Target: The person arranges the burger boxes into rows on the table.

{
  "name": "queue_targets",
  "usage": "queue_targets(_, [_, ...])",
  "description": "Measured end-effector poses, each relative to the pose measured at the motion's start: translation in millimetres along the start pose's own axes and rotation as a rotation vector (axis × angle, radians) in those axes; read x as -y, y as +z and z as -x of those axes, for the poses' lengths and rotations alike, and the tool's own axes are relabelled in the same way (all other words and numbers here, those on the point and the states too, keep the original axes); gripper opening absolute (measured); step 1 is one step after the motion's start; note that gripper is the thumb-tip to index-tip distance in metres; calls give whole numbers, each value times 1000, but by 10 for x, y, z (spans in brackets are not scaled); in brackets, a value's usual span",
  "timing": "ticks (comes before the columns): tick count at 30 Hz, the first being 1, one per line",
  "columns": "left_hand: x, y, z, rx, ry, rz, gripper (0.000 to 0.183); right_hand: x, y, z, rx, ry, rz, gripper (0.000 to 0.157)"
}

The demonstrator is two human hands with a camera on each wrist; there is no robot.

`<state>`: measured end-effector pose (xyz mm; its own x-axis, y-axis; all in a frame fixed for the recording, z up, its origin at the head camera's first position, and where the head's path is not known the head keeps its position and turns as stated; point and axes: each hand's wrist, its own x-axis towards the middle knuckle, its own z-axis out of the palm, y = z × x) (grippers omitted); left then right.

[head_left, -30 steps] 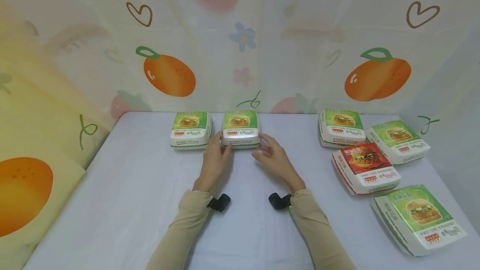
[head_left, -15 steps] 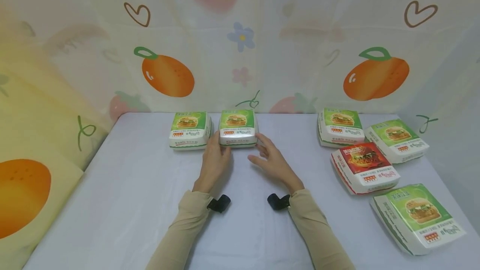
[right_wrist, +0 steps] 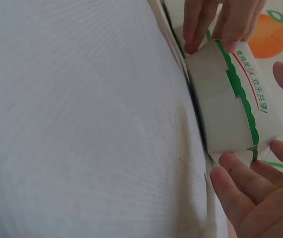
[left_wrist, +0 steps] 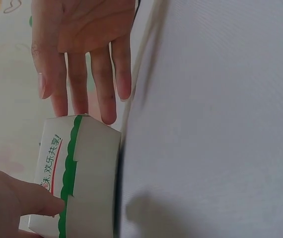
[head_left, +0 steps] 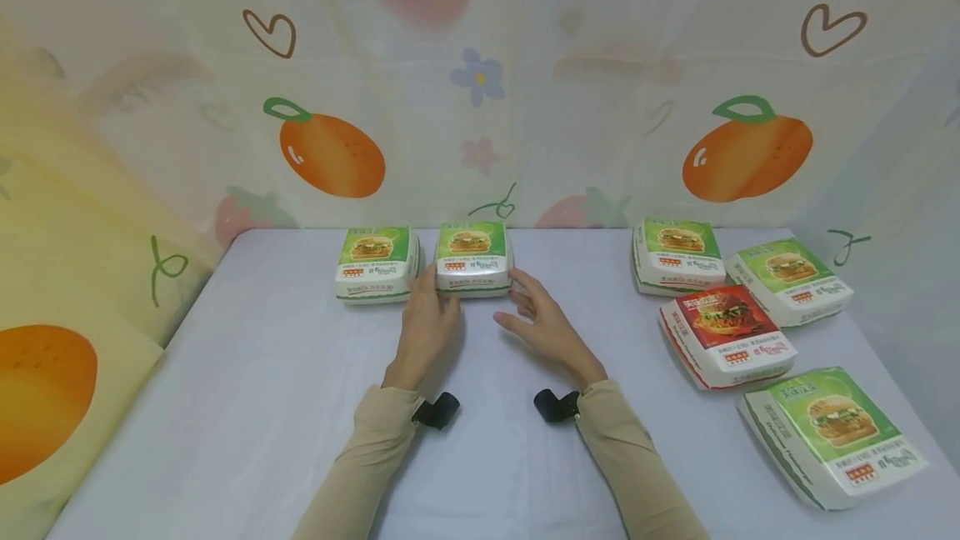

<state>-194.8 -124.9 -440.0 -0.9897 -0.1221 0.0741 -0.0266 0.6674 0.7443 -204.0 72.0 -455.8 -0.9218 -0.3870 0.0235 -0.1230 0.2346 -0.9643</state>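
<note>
A green-and-white hamburger box [head_left: 472, 261] lies at the back of the table between both hands. My left hand [head_left: 426, 322] touches its left side. The left thumb [left_wrist: 42, 199] rests on the box's front face, and the other left fingers lie along the side. My right hand [head_left: 547, 323] is at its right side, with fairly straight, spread fingers [right_wrist: 243, 176] at the box's edge. The right thumb stands away from the box. A second green hamburger box [head_left: 377, 265] sits just left, with the back of the left hand close to it.
At the right of the table [head_left: 225, 407] lie a green box [head_left: 678, 257] at the back, another green box [head_left: 791, 282], a red hamburger box [head_left: 727, 336], and a green box [head_left: 832, 440] nearest the front. A printed cloth [head_left: 420, 65] hangs behind the table.
The right thumb has moved slightly away from the box's front. The box and the left hand have stayed nearly in place; the whole head view has shifted a little.
</note>
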Motion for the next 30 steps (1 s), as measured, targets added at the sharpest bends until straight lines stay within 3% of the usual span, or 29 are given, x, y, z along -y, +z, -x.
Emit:
queue_targets(8, [3,-3,11,-14,7,-8,66,16,-3,11,8,-5,12,77])
queue_targets(13, [-28,-30,24,-28,32,-17,64,32,-43,14,-19,34,30,77])
queue_targets(21, [-70,-96,35,-35,49,-29,51,92,-180,44,-56,64,25,77])
queue_targets(30, [-122,-175,50,-43,41,-21,59,130,-370,100,-88,51,66,71])
